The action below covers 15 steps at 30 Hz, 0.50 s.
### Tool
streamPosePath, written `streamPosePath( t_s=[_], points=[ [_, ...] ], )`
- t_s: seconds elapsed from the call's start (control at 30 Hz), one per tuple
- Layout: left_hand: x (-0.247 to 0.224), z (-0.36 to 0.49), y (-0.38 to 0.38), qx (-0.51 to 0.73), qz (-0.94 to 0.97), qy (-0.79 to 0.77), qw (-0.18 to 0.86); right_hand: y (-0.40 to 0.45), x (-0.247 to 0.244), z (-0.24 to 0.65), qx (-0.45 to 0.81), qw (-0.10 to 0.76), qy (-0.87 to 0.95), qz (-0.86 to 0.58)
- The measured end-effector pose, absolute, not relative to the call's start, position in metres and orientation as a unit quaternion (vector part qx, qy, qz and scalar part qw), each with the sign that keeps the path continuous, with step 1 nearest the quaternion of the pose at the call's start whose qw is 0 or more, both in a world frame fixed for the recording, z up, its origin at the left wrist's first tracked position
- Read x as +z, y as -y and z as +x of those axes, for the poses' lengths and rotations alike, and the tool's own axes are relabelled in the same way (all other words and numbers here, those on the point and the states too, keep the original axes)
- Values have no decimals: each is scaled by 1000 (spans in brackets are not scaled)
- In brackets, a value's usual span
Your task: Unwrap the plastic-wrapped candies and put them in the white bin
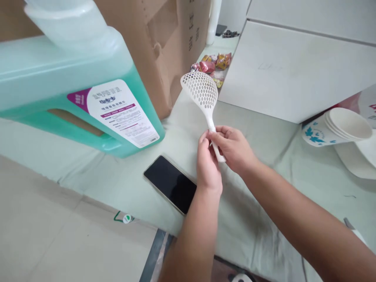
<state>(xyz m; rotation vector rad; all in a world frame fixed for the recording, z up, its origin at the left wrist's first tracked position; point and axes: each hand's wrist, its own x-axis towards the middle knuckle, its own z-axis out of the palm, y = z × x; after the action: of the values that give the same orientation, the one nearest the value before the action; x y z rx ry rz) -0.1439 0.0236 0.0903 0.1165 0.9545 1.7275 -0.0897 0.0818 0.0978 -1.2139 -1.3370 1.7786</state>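
A white slotted scoop [202, 90] with a honeycomb-holed head is held up over the table, its head pointing away from me. My right hand [235, 149] pinches the handle between thumb and fingers. Against the handle's left side, my left hand [208, 164] has its fingers curled round it, partly hidden behind the handle and the right hand. Just left of my left wrist a dark-screened phone [170, 183] lies flat; my left forearm covers its lower right corner.
On the left stands a large jug of green liquid [117, 70], with a cardboard box [167, 47] behind it. Wrapped sweets [208, 66] lie beyond the scoop. A white box [288, 70] is at the back right, near stacked paper cups [331, 127]. Pale green cloth covers the table [182, 129].
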Motion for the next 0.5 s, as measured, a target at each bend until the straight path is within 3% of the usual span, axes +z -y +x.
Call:
streamPosePath(
  t_s=[0.27,0.5],
  points=[
    [87,-141,-29,706,16,-420,570,-163,99,-152,593,362,479,-536],
    [85,-140,-28,687,-12,-413,598,-269,83,-211,610,437,379,-541]
  ],
)
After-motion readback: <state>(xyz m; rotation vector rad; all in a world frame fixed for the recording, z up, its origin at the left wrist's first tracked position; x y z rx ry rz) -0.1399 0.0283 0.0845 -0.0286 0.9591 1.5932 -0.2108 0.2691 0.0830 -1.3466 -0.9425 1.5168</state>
